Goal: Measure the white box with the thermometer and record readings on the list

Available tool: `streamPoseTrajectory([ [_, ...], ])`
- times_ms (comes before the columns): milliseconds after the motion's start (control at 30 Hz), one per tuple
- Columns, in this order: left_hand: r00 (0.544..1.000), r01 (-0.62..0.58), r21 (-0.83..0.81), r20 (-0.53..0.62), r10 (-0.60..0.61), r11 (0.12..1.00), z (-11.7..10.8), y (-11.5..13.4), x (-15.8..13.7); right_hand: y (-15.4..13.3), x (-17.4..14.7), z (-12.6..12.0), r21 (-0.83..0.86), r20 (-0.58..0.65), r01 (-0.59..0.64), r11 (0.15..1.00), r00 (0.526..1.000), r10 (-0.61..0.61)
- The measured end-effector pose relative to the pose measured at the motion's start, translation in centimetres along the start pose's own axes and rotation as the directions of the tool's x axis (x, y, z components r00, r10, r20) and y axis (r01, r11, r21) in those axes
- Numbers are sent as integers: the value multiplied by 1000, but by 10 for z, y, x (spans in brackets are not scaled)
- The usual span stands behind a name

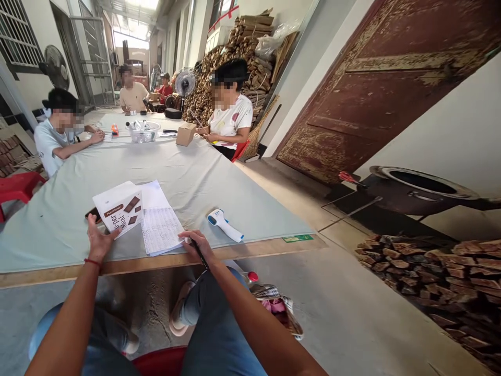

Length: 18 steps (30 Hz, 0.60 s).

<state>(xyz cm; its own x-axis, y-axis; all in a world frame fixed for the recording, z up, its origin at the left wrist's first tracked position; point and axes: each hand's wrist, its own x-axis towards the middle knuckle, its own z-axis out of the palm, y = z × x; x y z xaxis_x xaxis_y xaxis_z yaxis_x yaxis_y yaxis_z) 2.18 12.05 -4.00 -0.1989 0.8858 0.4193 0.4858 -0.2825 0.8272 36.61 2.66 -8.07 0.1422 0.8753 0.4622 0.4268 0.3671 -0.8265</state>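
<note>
Fingers of the left hand [98,243] stand apart at the leaflet's [124,213] lower left edge, touching it; I cannot tell if they grip. Right of it, the written sheet [160,230] reaches near the bench's [250,249] front edge. The right hand's [201,244] fingers clamp a pen [202,257] at the sheet's corner. Farther right, the thermometer [226,225] lies near that edge, cloth [183,172] stretching beyond.

Dark pot [391,196] nr worn brn. door [344,99]; firewood [442,282] btm. R; red stool [19,187] L.
</note>
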Motion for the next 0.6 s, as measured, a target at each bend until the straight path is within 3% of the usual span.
streamPoseTrajectory([
  [100, 997, 49, -74, 68, -44, 996, 2, 2, 12, 3, 0, 4, -12, 14, 1, 1000, 1000, -1],
  [200, 995, 82, -99, 58, -77, 992, -1, 4, 9, 5, -2, 5, -9, 22, 8, 1000, 1000, -8],
  [500, 973, 87, 6, -216, -84, 996, -40, 5, -6, 8, -1, 5, -7, -8, -8, 1000, 1000, 8],
  [600, 926, 1, 161, -373, 60, 987, -38, 13, -30, 6, 0, 6, -10, -11, -16, 1000, 1000, 15],
])
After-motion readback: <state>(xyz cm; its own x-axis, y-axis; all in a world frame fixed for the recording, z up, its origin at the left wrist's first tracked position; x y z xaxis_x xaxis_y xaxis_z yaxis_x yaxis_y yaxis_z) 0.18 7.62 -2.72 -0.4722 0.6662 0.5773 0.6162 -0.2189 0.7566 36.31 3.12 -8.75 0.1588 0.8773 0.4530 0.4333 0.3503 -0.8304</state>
